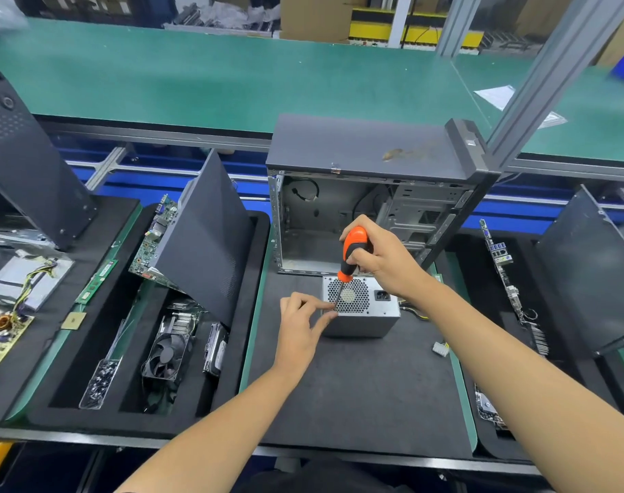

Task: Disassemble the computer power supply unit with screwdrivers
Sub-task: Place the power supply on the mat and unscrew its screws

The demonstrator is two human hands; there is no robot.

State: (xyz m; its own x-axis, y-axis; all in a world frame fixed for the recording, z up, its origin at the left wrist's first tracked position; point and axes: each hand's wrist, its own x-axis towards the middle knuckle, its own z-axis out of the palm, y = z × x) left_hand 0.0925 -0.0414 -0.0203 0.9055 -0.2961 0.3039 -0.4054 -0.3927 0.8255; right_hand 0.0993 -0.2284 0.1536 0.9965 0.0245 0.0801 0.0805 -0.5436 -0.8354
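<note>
Left hand (301,325) pinches the power supply (361,307) corner; right hand (381,256) grips the screwdriver (351,256).

An electronics teardown workshop: green workbenches (232,83), foam trays (232,403) of computer parts.

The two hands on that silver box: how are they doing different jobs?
The right hand is raised, gripping the orange-and-black screwdriver by its handle; the left hand sits low, fingertips at the screwdriver's tip on the power supply unit corner. Right fingers wrap fully; left fingers only pinch. Both work at the same corner.
</note>
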